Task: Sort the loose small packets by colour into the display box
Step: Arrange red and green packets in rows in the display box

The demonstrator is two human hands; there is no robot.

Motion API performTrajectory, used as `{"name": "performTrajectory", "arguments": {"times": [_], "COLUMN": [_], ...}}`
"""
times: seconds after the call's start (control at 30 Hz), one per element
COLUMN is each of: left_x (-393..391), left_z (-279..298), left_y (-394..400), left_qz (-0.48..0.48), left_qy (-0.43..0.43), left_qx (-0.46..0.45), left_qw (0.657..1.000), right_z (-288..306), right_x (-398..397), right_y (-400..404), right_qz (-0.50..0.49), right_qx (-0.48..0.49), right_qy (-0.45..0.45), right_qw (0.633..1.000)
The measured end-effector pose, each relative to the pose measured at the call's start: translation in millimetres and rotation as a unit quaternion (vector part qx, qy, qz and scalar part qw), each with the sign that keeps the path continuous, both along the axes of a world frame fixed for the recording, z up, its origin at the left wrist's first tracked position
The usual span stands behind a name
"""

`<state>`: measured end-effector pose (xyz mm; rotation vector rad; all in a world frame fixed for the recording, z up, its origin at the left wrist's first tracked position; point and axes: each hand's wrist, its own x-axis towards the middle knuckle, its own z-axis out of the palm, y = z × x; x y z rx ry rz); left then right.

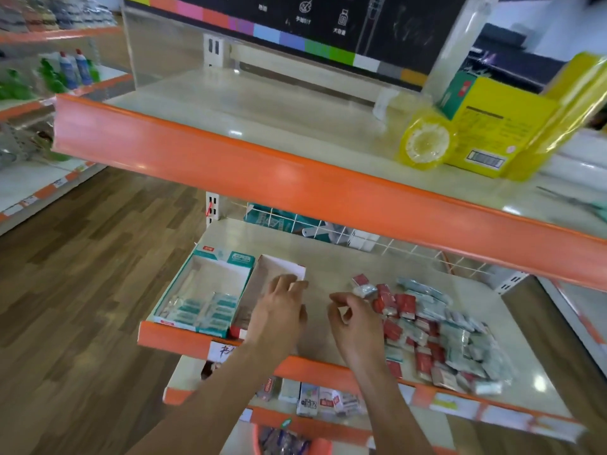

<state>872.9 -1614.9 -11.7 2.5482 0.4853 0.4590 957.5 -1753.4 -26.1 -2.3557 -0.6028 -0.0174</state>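
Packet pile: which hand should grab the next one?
Probably the right hand: it is beside the packet pile and looks empty. The left hand is over the display box, farther away.

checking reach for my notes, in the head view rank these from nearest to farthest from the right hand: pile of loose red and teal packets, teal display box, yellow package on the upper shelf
From the right hand:
1. Pile of loose red and teal packets, just to its right on the same shelf.
2. Teal display box, to the left, beyond the left hand.
3. Yellow package, on the upper shelf at the right, farthest.
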Motion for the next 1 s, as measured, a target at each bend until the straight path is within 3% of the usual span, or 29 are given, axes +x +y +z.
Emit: {"name": "performTrajectory", "arguments": {"times": [0.2,0.37,0.57,0.8,1.0], "left_x": [15,22,26,29,29], "left_z": [-6,-24,-35,-42,-44], "left_y": [-40,-64,-70,-64,-64], "left_qz": [-0.069,-0.115,-0.117,-0.116,-0.098], "left_qy": [-0.009,-0.013,0.033,0.015,0.015], "left_qx": [-0.001,-0.016,0.003,-0.004,-0.024], "left_qw": [0.998,0.993,0.993,0.993,0.995], "right_z": [-17,-23,-26,-22,-31], "right_x": [7,11,8,17,14], "right_y": [-36,-54,-59,-50,-60], "right_qz": [-0.096,-0.118,-0.100,-0.155,-0.132], "right_qx": [-0.023,-0.029,-0.048,-0.120,-0.021], "right_qy": [-0.034,-0.031,-0.070,-0.048,-0.136], "right_qw": [0.995,0.992,0.991,0.979,0.982]}}
